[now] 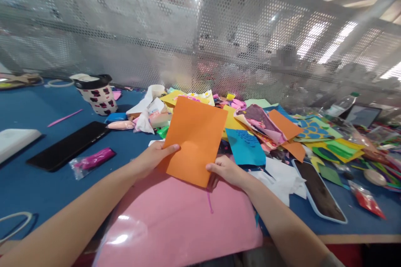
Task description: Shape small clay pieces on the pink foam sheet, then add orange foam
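Note:
An orange sheet of card (pixel 196 139) is held up and tilted in front of me. My left hand (pixel 161 154) grips its left edge, thumb on the front face and fingers hidden behind. At its lower right corner my right hand (pixel 224 171) pinches the card, thumb in front and fingers underneath. A pink sheet with a shiny surface (pixel 175 221) lies below on the table and hangs over the front edge. A thin pink tool (pixel 210 204) rests on that sheet under my right hand, its upper end hidden.
A blue table (pixel 19 192) carries a patterned cup (pixel 98 96), a black slab (pixel 69 146) and a magenta clay packet (pixel 97 158) at left. Colored paper pieces (pixel 247 146) pile up behind the card. At right lies a phone (pixel 319 192). A perforated metal screen (pixel 175 37) stands behind.

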Motion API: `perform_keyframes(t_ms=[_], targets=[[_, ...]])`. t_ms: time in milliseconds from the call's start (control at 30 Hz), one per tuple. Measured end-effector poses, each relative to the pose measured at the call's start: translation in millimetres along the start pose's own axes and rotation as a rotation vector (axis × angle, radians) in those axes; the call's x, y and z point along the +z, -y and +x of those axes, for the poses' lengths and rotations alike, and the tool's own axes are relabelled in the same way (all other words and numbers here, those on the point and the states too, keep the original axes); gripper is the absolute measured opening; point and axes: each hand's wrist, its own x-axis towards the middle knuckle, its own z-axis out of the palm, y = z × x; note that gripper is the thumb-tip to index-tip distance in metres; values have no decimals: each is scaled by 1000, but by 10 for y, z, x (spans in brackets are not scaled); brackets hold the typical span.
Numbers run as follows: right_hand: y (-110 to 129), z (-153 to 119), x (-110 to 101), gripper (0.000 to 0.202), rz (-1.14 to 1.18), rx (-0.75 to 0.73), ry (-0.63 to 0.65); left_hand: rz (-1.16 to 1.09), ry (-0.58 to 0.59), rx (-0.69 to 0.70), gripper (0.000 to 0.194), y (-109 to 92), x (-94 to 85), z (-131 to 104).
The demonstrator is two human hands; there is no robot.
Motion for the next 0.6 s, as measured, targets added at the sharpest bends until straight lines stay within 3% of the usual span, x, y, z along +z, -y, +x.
perform_keyframes(t_ms=[233,367,600], targets=[[1,22,-2,62,20,-24,-24,6,29,-27,58,7,-52,30],[0,17,-21,56,12,2,65,15,-24,51,56,38,-52,58],[15,7,-11,51,7,21,30,-24,-40,81,49,77,-59,107]])
